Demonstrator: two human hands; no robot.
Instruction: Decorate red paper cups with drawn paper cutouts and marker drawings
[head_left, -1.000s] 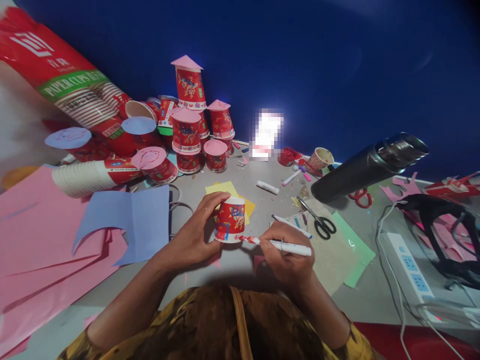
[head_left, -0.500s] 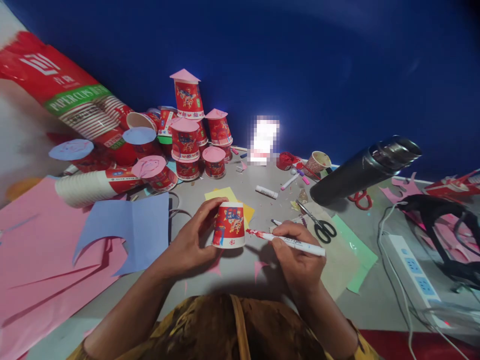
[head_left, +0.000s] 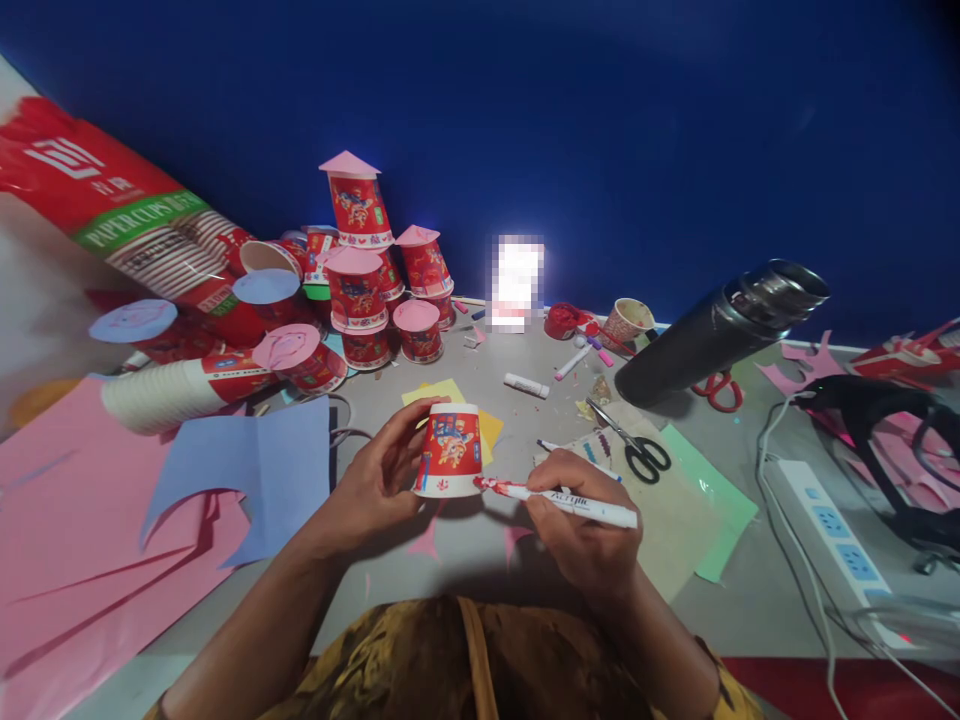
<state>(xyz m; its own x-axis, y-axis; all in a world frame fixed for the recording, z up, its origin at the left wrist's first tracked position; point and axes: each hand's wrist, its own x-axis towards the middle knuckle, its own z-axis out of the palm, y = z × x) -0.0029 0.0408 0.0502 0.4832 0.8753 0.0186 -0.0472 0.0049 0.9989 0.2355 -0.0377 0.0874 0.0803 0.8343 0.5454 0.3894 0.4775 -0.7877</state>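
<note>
An upside-down red paper cup point(head_left: 450, 451) with a printed pattern stands on the grey table point(head_left: 480, 540). My left hand point(head_left: 379, 483) wraps its fingers round the cup's left side. My right hand point(head_left: 581, 525) is closed on a white marker point(head_left: 570, 500), whose red tip touches the cup's lower right rim. Small pink paper scraps point(head_left: 427, 540) lie on the table under my hands.
A pile of red cups with pink paper lids point(head_left: 360, 280) stands at the back. Sleeves of paper cups point(head_left: 127, 230) lie at left, over pink paper point(head_left: 82, 540) and a blue sheet point(head_left: 255, 460). Scissors point(head_left: 630, 445), a dark flask point(head_left: 712, 335) and a power strip point(head_left: 832, 525) are at right.
The cup has turned a little in my left hand and shows a different part of its print. The marker tip left the rim briefly and is back against it.
</note>
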